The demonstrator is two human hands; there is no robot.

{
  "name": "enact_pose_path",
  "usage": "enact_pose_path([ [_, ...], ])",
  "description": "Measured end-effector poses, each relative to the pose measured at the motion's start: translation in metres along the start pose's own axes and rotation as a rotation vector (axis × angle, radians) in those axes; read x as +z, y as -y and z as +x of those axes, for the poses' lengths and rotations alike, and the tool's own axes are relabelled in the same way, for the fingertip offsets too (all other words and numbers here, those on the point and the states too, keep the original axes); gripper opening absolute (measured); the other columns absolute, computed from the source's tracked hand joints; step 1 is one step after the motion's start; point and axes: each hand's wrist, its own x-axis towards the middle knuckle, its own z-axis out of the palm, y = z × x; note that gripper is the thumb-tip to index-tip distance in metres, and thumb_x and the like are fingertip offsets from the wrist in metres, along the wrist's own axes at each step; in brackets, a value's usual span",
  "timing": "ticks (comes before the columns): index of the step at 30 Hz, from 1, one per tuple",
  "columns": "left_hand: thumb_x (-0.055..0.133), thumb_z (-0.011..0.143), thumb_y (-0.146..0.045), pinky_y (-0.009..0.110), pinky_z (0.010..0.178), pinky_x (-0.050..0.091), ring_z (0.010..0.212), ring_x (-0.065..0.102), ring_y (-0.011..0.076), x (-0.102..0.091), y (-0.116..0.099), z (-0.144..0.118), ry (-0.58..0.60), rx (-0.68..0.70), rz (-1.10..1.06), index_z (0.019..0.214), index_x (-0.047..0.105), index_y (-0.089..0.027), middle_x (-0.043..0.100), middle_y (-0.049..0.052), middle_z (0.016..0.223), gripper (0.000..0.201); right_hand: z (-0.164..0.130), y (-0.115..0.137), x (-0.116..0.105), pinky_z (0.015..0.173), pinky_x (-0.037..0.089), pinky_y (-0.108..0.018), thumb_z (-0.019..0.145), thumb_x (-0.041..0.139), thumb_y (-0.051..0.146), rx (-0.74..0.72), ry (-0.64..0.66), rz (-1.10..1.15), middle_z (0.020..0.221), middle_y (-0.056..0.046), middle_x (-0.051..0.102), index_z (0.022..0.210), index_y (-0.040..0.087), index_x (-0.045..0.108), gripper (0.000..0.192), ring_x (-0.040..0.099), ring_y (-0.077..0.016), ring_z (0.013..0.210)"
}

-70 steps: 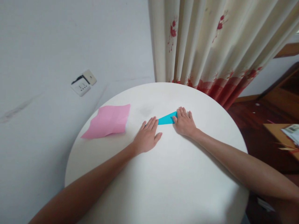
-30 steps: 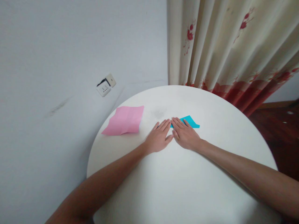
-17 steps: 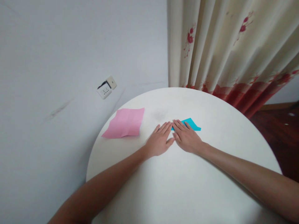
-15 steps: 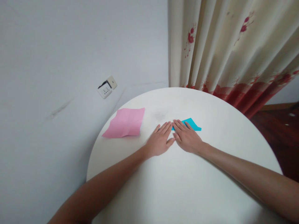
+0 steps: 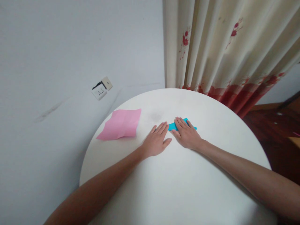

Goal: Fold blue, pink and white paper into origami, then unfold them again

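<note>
A folded piece of blue paper (image 5: 172, 126) lies flat on the white round table (image 5: 178, 187), partly hidden beneath both hands. My left hand (image 5: 156, 139) rests palm down over its left end, fingers stretched out and thumb apart. Flat on the right part of the paper is my right hand (image 5: 186, 134), its fingers extended. Between the hands a strip of blue shows, and a pointed corner sticks out to the right of my right hand.
A creased pink sheet of paper (image 5: 120, 124) lies at the table's left side, its edges slightly raised. Behind the table are a white wall with a socket (image 5: 99, 91) and a curtain (image 5: 206, 56) with a red hem. Dark flooring (image 5: 269, 125) shows at right.
My right hand has slid rightward along the blue paper, widening the gap between my hands. More blue shows between them. The whole view has shifted slightly.
</note>
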Motion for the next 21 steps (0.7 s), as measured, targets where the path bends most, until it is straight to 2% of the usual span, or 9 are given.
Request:
enact_pose_path([
  [6, 0.031, 0.102, -0.049, 0.047, 0.122, 0.019, 0.152, 0.018, 0.0243, -0.002, -0.002, 0.000, 0.008, 0.004, 0.002, 0.156, 0.023, -0.013, 0.022, 0.013, 0.164, 0.066, 0.003, -0.010, -0.003, 0.120, 0.021, -0.051, 0.104, 0.020, 0.049, 0.058, 0.002, -0.036, 0.161, -0.020, 0.026, 0.153, 0.002, 0.031, 0.069, 0.022, -0.0302, 0.150],
  [11, 0.031, 0.102, -0.050, 0.047, 0.122, 0.018, 0.152, 0.018, 0.0239, -0.004, -0.002, 0.000, 0.018, 0.006, 0.004, 0.156, 0.023, -0.012, 0.021, 0.013, 0.164, 0.066, 0.003, -0.007, -0.002, 0.119, 0.022, -0.052, 0.103, 0.021, 0.041, 0.093, -0.045, -0.054, 0.159, -0.022, 0.029, 0.151, 0.000, 0.032, 0.064, 0.024, -0.0317, 0.149],
  [14, 0.030, 0.102, -0.049, 0.048, 0.122, 0.018, 0.152, 0.018, 0.0246, -0.004, -0.002, -0.001, 0.025, 0.016, 0.003, 0.156, 0.023, -0.013, 0.022, 0.011, 0.164, 0.065, 0.001, 0.002, 0.001, 0.120, 0.020, -0.052, 0.102, 0.024, 0.034, 0.024, -0.077, -0.042, 0.159, -0.021, 0.030, 0.152, 0.001, 0.032, 0.060, 0.023, -0.0303, 0.150],
  [17, 0.030, 0.103, -0.048, 0.048, 0.122, 0.018, 0.152, 0.018, 0.0250, -0.003, -0.001, -0.001, 0.023, 0.032, -0.001, 0.157, 0.021, -0.015, 0.023, 0.009, 0.164, 0.064, -0.001, 0.011, 0.003, 0.121, 0.021, -0.048, 0.101, 0.025, 0.031, -0.105, -0.033, -0.005, 0.160, -0.019, 0.029, 0.152, 0.002, 0.033, 0.059, 0.022, -0.0277, 0.150],
  [21, 0.030, 0.102, -0.048, 0.048, 0.122, 0.018, 0.152, 0.018, 0.0250, -0.002, -0.001, -0.001, 0.014, 0.033, -0.002, 0.158, 0.018, -0.016, 0.022, 0.008, 0.164, 0.065, -0.002, 0.016, 0.004, 0.122, 0.019, -0.049, 0.102, 0.025, 0.034, -0.127, 0.001, 0.002, 0.161, -0.018, 0.027, 0.153, 0.002, 0.031, 0.061, 0.021, -0.0273, 0.150],
])
